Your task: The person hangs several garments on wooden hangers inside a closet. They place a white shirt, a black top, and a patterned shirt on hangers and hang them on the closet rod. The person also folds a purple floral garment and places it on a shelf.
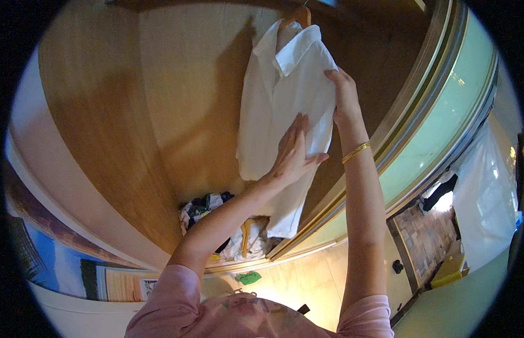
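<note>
A white collared shirt (266,105) hangs from a wooden clothes hanger (303,16) inside a wooden wardrobe. My right hand (345,91) grips the shirt's right edge near the shoulder, thumb on the front and fingers behind. Lower down, my left hand (293,154) lies against the shirt's front with its fingers spread and thumb apart. The hanger's lower part is hidden inside the shirt.
Crumpled clothes (202,207) and another wooden hanger (245,236) lie at the wardrobe's bottom. A sliding door with greenish glass (426,131) borders the right side. A green item (248,277) lies on the floor.
</note>
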The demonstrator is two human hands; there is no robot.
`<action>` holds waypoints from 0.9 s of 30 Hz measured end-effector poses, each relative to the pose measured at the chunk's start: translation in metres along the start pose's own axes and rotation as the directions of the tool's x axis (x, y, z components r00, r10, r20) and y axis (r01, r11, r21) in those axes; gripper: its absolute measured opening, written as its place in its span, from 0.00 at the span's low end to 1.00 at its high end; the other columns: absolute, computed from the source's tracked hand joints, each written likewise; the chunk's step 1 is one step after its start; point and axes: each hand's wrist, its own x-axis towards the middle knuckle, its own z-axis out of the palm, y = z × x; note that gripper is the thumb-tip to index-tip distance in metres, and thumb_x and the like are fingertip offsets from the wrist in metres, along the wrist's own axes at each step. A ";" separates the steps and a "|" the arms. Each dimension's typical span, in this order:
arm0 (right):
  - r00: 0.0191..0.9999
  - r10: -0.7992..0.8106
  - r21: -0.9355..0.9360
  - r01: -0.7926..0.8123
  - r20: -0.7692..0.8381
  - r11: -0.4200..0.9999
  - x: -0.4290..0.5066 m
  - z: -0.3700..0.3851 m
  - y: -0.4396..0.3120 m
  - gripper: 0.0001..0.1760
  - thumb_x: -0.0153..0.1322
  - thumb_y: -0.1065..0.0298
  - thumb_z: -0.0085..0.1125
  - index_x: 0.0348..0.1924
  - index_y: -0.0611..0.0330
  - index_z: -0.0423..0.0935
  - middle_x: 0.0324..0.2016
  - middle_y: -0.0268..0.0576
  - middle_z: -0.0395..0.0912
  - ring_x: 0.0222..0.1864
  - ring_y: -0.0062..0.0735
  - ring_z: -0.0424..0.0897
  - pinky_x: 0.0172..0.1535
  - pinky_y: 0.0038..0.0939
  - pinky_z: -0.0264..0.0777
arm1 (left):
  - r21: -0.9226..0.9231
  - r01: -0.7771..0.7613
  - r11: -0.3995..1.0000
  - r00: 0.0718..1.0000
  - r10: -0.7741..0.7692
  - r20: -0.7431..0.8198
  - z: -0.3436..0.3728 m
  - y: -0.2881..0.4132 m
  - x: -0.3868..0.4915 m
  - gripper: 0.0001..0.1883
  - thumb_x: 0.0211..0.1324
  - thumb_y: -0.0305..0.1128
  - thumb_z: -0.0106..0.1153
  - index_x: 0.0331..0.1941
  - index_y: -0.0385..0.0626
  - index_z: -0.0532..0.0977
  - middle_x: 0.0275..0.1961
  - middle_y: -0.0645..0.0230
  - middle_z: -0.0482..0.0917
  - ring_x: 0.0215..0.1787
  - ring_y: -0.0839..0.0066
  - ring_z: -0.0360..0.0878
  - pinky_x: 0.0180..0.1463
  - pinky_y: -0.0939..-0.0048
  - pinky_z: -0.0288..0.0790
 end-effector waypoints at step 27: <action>0.889 0.337 -0.418 -0.445 -0.309 0.792 -0.271 -0.049 0.298 0.19 0.61 0.60 0.56 0.38 0.68 0.72 0.30 0.55 0.76 0.34 0.43 0.77 0.37 0.34 0.68 | -0.533 0.679 0.505 0.726 -0.567 0.388 0.100 -0.138 -0.235 0.25 0.58 0.40 0.48 0.53 0.38 0.58 0.48 0.62 0.69 0.49 0.76 0.66 0.51 0.75 0.62</action>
